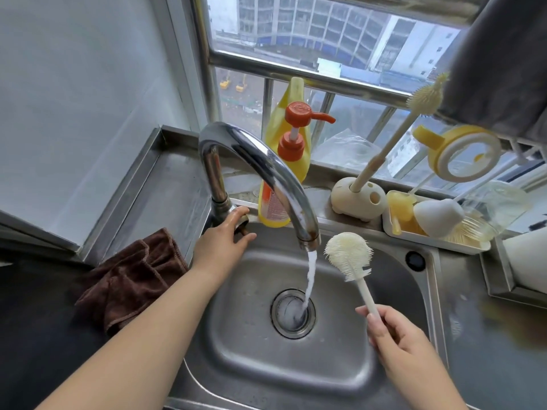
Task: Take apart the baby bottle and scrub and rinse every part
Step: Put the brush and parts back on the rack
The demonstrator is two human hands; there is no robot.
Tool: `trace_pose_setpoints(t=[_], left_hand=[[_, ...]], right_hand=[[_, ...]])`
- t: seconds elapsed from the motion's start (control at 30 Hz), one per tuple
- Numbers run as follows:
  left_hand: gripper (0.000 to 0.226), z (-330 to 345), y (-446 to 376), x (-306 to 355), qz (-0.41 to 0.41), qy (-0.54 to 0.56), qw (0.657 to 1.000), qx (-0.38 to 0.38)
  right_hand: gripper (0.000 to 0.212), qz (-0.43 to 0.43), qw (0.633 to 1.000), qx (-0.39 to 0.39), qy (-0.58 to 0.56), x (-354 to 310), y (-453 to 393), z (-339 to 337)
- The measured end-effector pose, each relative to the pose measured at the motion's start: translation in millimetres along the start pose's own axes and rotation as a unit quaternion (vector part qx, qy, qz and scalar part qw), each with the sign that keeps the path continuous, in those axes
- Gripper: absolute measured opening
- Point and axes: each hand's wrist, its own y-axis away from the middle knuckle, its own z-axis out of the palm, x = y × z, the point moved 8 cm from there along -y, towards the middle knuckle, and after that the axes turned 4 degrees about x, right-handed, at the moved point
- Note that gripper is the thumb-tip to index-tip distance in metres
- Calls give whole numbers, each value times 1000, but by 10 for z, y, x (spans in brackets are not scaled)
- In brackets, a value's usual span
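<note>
My right hand (398,335) grips the handle of a cream silicone bottle brush (348,254), its bristled head up beside the water stream. My left hand (222,241) holds the tap handle (241,221) at the base of the chrome faucet (254,170). Water (310,276) runs from the spout into the drain of the steel sink (236,335). Bottle parts lie in a white tray (390,229) at the right: a clear bottle body (491,208), a white nipple-shaped part (438,217), a yellow piece (401,207). A yellow and white collar ring (467,155) hangs above them.
A yellow soap pump bottle (291,149) stands behind the faucet. A thin brush (393,140) sits upright in a cream holder (358,199). A brown cloth (133,276) lies on the left counter. A grey towel (503,54) hangs top right before the window.
</note>
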Motion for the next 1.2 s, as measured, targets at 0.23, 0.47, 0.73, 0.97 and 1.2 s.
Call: trace_pose_setpoints(t=[0.23,0.47,0.73,0.97,1.2], left_hand=[[42,252,115,11,-199,413,887,-52],[32,252,135,48,-259,455,852,16],[31,185,128,28,-241,446,860,59],[29,159,98,-32,-260,462,841,105],[24,128,121,-30,-269,476,824,147]], right_hand=[[29,5,1000,-1,-6,2,-18,49],[26,21,999,-14,-44,20,-27,91],[24,61,993,-12,-103,177,0,72],[26,81,987,-1,-136,257,24,47],[20,82,988,6,-131,262,46,37]])
